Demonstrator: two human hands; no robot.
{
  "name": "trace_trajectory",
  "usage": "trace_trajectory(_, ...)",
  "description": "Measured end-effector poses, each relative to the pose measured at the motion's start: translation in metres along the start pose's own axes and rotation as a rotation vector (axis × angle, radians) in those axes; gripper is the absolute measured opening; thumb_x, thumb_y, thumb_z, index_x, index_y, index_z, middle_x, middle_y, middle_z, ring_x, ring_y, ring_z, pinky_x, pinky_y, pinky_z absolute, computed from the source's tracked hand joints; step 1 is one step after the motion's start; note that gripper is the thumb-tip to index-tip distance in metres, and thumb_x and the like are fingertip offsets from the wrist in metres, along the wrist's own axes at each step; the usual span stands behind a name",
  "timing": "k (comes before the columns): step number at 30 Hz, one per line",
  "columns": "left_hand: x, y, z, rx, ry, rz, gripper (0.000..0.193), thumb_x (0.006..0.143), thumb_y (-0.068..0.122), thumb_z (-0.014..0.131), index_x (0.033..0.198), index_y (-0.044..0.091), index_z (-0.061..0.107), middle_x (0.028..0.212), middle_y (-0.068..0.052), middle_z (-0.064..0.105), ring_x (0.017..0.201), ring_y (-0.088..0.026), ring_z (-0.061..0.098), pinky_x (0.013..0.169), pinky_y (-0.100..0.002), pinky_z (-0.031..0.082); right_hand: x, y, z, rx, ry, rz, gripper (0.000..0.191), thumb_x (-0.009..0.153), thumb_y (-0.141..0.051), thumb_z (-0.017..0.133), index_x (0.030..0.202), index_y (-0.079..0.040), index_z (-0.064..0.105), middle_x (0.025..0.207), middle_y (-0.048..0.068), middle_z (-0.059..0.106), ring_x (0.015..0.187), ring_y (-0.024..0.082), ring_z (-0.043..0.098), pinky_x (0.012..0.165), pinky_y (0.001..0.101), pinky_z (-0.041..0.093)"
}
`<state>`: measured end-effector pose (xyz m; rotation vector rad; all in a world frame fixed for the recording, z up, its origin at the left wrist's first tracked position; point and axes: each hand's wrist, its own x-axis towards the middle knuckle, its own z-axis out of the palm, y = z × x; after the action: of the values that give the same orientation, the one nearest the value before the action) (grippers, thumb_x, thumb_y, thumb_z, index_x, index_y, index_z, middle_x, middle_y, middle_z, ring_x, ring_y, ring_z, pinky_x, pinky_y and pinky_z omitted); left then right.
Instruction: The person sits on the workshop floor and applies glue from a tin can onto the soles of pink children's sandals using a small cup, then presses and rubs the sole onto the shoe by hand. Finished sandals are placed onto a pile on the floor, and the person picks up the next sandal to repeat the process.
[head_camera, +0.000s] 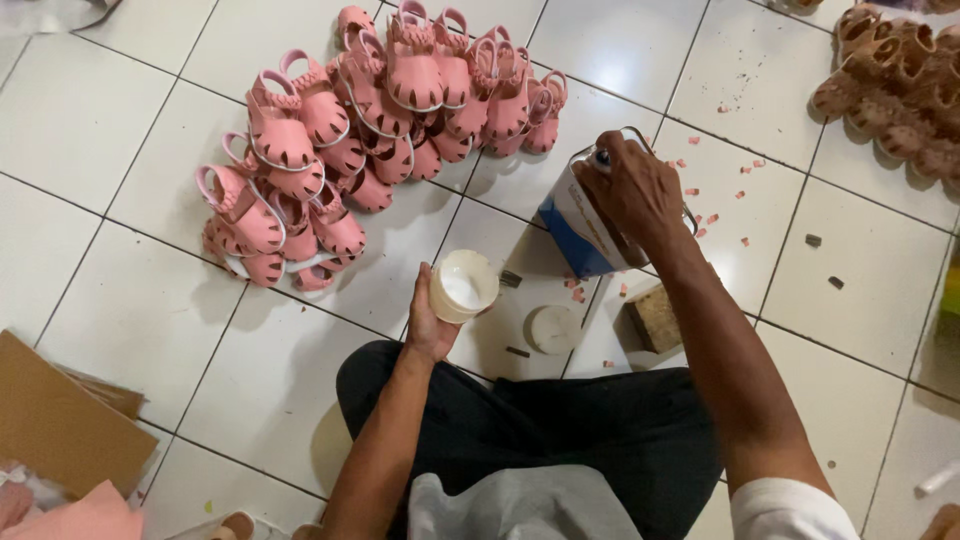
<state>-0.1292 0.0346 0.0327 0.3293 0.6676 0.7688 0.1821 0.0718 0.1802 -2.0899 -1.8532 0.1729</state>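
We're looking down at the tiled floor (110, 130), seated cross-legged. Left hand (428, 318) is wrapped round a small white cup (462, 285), fingers curled to its side, mouth tipped up and a bit toward the right. Right hand (640, 195) sits on top of the blue-and-white tin can (585, 225), fingers closed over its upper end near the spout; can leans, long axis running from lower left up to the right, wire handle behind it. So the can lies up and to the right of the cup, near but apart, w/ a gap of bare tile btwn them. Right hand's the one on the can, left's nearer the cup's white lid (553, 329) lying flat just below. A brown block (655, 318) sits beside that lid. Pile of pink sandals (370, 130) lies further out, top left; tan sandals (895, 80) at the far right corner.
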Motion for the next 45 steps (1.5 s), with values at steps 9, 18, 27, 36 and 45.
trace_trajectory(9,0.008,-0.008,-0.002,0.03,0.014,0.032,0.07,0.104,0.061,0.037,0.143,0.004,0.05,0.133,-0.016,0.063,0.121,-0.031,0.064,0.098,-0.052,0.055,0.003,0.005,0.01,-0.017,-0.074,0.104,0.036,0.11,-0.039,0.054,0.112,-0.003,0.055,0.088,0.023,0.071,0.07,0.038,0.069,0.063,0.049,0.054)
trace_trajectory(18,0.005,-0.009,0.0,0.045,0.091,0.01,0.067,0.102,0.059,0.039,0.143,0.007,0.051,0.134,-0.01,0.063,0.122,-0.024,0.062,0.102,-0.042,0.052,0.005,0.008,0.012,-0.079,-0.052,-0.019,0.036,0.11,-0.038,0.052,0.109,-0.001,0.05,0.073,0.02,0.066,0.055,0.034,0.063,0.051,0.0475,0.05)
trace_trajectory(27,0.009,-0.008,0.005,0.028,0.007,0.04,0.073,0.104,0.062,0.039,0.146,0.003,0.049,0.137,-0.015,0.062,0.127,-0.027,0.061,0.108,-0.044,0.05,0.004,0.064,0.043,0.48,0.24,0.174,0.025,0.118,-0.026,0.043,0.128,-0.004,0.046,0.078,0.007,0.056,0.061,0.017,0.052,0.047,0.0326,0.044)
trace_trajectory(36,0.009,0.0,0.016,-0.068,-0.18,0.052,0.09,0.101,0.074,0.033,0.146,-0.003,0.049,0.132,-0.024,0.064,0.12,-0.043,0.065,0.1,-0.052,0.054,-0.21,0.129,0.097,-0.043,0.23,0.604,0.042,0.095,-0.03,0.083,0.118,-0.002,0.063,0.12,0.023,0.064,0.114,0.038,0.061,0.094,0.0481,0.052)
trace_trajectory(45,0.001,0.003,0.018,-0.092,-0.198,0.067,0.081,0.104,0.069,0.039,0.156,0.006,0.045,0.146,-0.018,0.058,0.135,-0.039,0.057,0.116,-0.047,0.047,-0.154,0.077,0.124,0.591,0.347,0.215,0.133,0.076,-0.027,0.1,0.161,0.009,0.004,0.159,0.032,0.029,0.147,0.044,0.035,0.121,0.0488,0.033)
